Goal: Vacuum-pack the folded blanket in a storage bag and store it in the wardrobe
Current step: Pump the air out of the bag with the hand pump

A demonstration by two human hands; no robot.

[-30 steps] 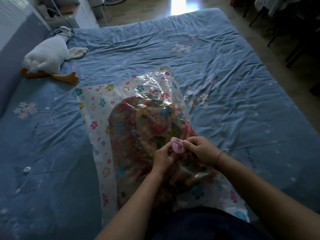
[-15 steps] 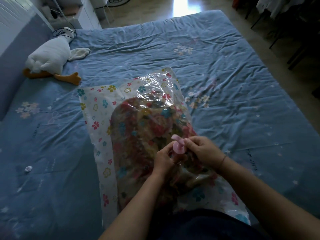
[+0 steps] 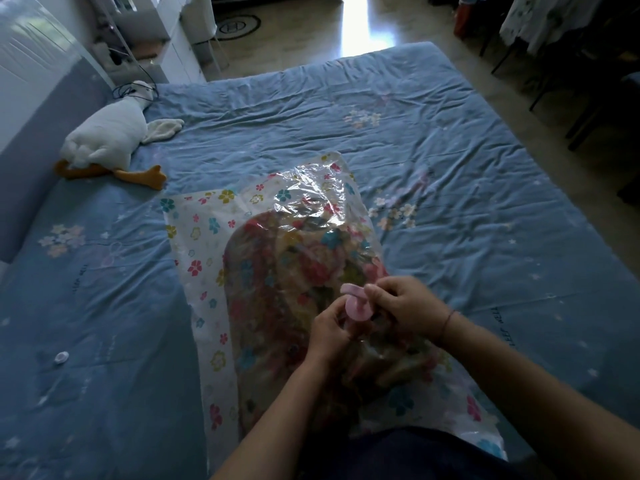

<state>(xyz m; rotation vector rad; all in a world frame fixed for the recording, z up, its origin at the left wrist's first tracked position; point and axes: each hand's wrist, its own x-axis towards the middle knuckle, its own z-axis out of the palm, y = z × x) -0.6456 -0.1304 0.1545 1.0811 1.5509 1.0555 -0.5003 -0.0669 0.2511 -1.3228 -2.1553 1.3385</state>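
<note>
Fingertips (image 3: pixel 372 292) of the right hand (image 3: pixel 407 308) are curled and pinch the right edge of the pink valve (image 3: pixel 357 308), whose small flap stands raised at its far side. Opposite, we see the thumb and curled fingers of the left hand (image 3: pixel 327 329) grasping the same valve from the left and beneath, so that both hands meet on it. A thin band (image 3: pixel 446 322) circles the right wrist. We find the valve on the upper face of the storage bag (image 3: pixel 204 244), a clear plastic bag printed with small coloured flowers, which lies flat on the bed (image 3: pixel 450 150) directly in front of the person. Through the plastic we make out the folded blanket (image 3: pixel 277 271), a bulky floral mass filling the middle and near part of the bag, while the far end and left margin of the bag lie flat and crinkled. Dark clothing (image 3: pixel 398 455) at the lower edge overlaps the near end of the bag. The bed carries a wrinkled blue sheet with pale flower motifs. On it, well to the left of the bag, we note a small white disc (image 3: pixel 61 357); near the far left corner a white plush goose (image 3: pixel 104 140) with orange feet lies on its side. Beyond the bed, a pale floor (image 3: pixel 311 39) reflects bright light.
</note>
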